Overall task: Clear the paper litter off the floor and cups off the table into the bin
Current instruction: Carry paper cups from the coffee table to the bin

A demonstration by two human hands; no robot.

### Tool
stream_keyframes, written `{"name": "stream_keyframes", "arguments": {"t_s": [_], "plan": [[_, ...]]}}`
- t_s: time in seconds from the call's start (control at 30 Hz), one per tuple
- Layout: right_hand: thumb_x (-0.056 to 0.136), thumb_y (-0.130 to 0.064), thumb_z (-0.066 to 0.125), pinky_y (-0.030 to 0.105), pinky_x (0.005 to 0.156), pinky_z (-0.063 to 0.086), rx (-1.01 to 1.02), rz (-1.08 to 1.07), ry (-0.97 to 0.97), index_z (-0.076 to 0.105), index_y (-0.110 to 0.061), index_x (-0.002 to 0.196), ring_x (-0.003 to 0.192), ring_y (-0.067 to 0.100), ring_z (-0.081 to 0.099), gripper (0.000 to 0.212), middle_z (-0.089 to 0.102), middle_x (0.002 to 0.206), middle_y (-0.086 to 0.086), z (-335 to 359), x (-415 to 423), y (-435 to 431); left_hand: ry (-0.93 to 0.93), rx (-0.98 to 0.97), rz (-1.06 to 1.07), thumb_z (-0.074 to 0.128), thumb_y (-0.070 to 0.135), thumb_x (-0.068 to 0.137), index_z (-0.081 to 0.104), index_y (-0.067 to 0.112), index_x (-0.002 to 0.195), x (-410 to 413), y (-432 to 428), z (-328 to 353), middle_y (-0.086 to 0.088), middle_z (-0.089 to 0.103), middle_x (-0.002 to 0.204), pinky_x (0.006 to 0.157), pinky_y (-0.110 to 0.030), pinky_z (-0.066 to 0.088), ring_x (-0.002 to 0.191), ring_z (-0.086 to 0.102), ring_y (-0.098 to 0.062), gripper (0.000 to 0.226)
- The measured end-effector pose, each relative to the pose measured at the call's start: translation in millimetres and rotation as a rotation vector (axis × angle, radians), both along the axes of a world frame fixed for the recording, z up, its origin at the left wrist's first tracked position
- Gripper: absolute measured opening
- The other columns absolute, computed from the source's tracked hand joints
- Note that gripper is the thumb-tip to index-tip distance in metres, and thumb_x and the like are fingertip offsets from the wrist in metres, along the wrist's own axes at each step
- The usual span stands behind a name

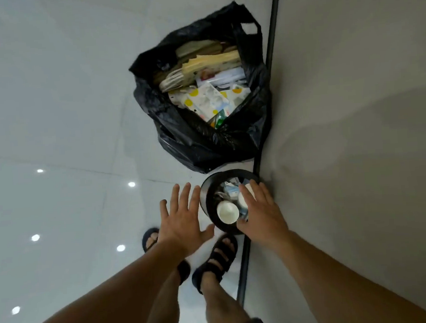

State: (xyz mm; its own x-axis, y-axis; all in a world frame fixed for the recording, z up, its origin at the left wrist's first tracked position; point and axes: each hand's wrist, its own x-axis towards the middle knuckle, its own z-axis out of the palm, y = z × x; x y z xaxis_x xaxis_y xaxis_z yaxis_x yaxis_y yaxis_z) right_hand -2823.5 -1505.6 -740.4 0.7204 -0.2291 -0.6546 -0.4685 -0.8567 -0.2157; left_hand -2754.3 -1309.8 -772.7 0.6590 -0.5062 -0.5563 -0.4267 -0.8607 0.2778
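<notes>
A small round black bin (207,199) stands on the floor against the wall, just in front of my feet. Inside it lies a white paper cup (227,212) on its side, and a second white cup (244,197) sits partly under my right fingers, among crumpled paper. My right hand (261,213) hovers over the bin's right side with fingers spread and nothing gripped. My left hand (183,219) is held flat and open just left of the bin's rim, empty.
A large black rubbish bag (195,142) full of cardboard and packaging lies open on the floor right behind the bin. A grey wall (355,126) with a dark skirting strip (271,43) runs along the right. Glossy white floor tiles (53,122) spread to the left.
</notes>
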Motion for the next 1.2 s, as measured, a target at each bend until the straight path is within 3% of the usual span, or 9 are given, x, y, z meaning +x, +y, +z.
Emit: {"name": "stream_keyframes", "arguments": {"t_s": [0.17,0.33,0.53,0.83,1.2], "plan": [[0.089,-0.04,0.059,0.046,0.121,0.015,0.039,0.115,-0.05,0.005,-0.03,0.156,0.15,0.023,-0.008,0.087,-0.005,0.164,0.001,105,29,54,-0.065,-0.007,0.148,0.036,0.075,0.079,-0.005,0.026,0.152,20,49,109,-0.003,-0.002,0.161,0.116,-0.057,0.006,0.147,-0.012,-0.028,0.096],[0.091,-0.043,0.055,0.046,0.12,0.013,0.093,0.234,-0.125,0.005,-0.03,0.156,0.15,0.022,-0.011,0.084,-0.006,0.164,0.0,185,45,100,-0.158,0.012,0.288,0.036,0.074,0.082,-0.003,0.026,0.152,30,103,210,-0.003,-0.002,0.162,0.116,-0.056,0.008,0.147,-0.01,-0.028,0.093],[0.089,-0.049,0.053,0.047,0.117,0.018,0.059,0.524,-0.147,0.003,-0.032,0.156,0.15,0.023,-0.01,0.085,-0.007,0.164,0.0,250,54,145,-0.239,0.053,0.508,0.035,0.072,0.084,-0.002,0.024,0.152,-9,161,296,0.0,-0.002,0.161,0.116,-0.054,0.01,0.148,-0.01,-0.025,0.091],[0.09,-0.056,0.051,0.046,0.119,0.011,0.083,0.969,-0.241,-0.001,-0.031,0.156,0.15,0.022,-0.011,0.087,-0.01,0.164,0.001,327,58,260,-0.324,0.086,0.952,0.036,0.073,0.083,0.001,0.025,0.152,-117,260,366,0.002,0.001,0.161,0.116,-0.051,0.009,0.148,-0.008,-0.021,0.092],[0.09,-0.057,0.051,0.046,0.119,0.012,0.093,1.367,-0.351,0.0,-0.031,0.156,0.15,0.023,-0.01,0.088,-0.008,0.164,0.001,376,-2,496,-0.452,0.126,1.342,0.037,0.073,0.082,0.004,0.027,0.152,-241,451,401,0.002,0.003,0.161,0.116,-0.051,0.01,0.148,-0.004,-0.021,0.09]]}}
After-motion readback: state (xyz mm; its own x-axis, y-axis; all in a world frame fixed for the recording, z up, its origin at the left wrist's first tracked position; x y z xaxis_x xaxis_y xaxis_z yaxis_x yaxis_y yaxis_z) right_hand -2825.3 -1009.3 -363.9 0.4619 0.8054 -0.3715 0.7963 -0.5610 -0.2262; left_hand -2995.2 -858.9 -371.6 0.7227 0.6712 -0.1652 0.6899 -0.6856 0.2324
